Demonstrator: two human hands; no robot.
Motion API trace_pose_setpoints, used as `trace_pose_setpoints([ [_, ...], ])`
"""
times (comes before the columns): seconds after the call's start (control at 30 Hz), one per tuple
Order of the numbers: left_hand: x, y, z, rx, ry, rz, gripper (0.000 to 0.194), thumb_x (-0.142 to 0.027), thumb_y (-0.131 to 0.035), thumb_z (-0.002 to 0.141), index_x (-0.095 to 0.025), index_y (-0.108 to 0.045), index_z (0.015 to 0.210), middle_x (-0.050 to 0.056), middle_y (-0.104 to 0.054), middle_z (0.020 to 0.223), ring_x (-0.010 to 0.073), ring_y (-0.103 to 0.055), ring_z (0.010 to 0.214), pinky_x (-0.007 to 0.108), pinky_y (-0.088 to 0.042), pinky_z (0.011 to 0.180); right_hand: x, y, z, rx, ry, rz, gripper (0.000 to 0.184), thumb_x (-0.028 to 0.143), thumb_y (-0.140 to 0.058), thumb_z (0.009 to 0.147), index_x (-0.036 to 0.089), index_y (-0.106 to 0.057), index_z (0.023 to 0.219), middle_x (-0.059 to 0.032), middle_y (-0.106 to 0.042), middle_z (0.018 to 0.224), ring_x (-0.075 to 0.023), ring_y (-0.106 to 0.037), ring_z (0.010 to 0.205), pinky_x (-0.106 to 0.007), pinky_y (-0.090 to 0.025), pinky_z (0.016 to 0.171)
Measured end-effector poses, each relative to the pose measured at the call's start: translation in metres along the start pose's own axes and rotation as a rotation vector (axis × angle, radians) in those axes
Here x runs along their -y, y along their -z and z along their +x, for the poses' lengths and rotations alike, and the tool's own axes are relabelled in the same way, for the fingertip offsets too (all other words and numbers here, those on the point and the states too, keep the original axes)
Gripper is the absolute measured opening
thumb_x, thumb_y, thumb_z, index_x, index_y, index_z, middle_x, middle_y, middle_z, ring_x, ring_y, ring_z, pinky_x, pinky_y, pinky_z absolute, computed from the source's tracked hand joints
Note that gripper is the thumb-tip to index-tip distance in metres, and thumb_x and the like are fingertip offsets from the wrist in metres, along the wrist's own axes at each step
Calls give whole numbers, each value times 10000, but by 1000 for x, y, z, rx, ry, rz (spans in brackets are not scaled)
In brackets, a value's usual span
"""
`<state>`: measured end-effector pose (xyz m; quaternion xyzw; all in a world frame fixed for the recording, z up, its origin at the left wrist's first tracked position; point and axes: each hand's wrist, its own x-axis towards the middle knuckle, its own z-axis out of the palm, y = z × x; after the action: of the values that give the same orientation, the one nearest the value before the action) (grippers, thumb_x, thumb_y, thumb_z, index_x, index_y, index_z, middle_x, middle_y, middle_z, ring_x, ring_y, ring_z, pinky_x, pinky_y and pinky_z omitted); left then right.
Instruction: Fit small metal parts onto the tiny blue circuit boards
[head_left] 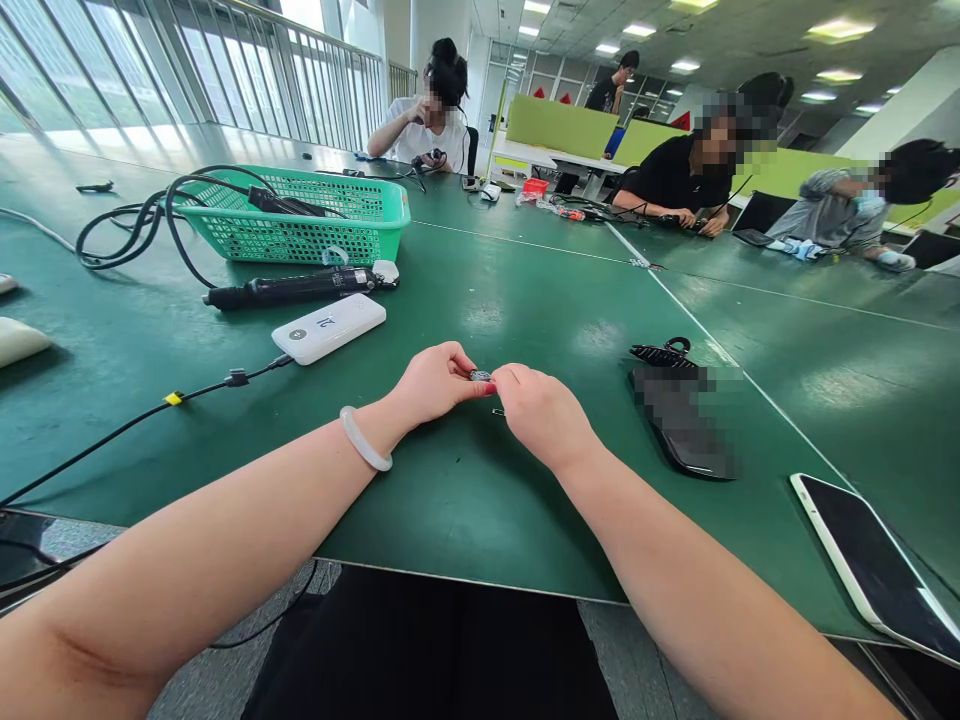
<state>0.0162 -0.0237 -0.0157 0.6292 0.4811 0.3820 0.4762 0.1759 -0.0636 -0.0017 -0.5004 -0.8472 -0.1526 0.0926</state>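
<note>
Small dark-and-silvery patterned object [481, 376] pinched between thumb and fingers of the left hand [448, 382].
Its far end is touched or covered by the closed fingers of the right hand [517, 386]; full shape cannot be made out, and whether it is gripped there cannot be told.

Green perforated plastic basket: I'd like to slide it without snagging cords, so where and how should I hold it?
Probably pinch the basket by its right rim, from the right, thumb inside: that rim is raised, while black cables drape over the left.
</note>
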Motion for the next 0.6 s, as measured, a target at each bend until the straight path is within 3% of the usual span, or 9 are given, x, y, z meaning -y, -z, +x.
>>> trace_pose_setpoints([
  [0.33, -1, 0, 0, 9, 10, 42, 386, -346, -818, 532, -169, -524, 709, 18, -676, 683, 140, -607, 631, 270, -420, 598, -5, -5, -1, -1, 25, 76, 292, 63, -330, 867, 110, -618, 873, -118, -643, 852, -171, -566, 674, -289, -390, 587],
  [0.6, -9, -2, -4, 128, 142, -413, 338, -154, -809, 581, -135, -497, 711, 4, -656, 626, 120, -654, 670, 308, -502, 749, -13, -14, -1, -262, -87, 463, 236, 205, -419, 907, 195, -651, 864, -40, -686, 876, -145, -609, 789, -257, -454, 732],
])
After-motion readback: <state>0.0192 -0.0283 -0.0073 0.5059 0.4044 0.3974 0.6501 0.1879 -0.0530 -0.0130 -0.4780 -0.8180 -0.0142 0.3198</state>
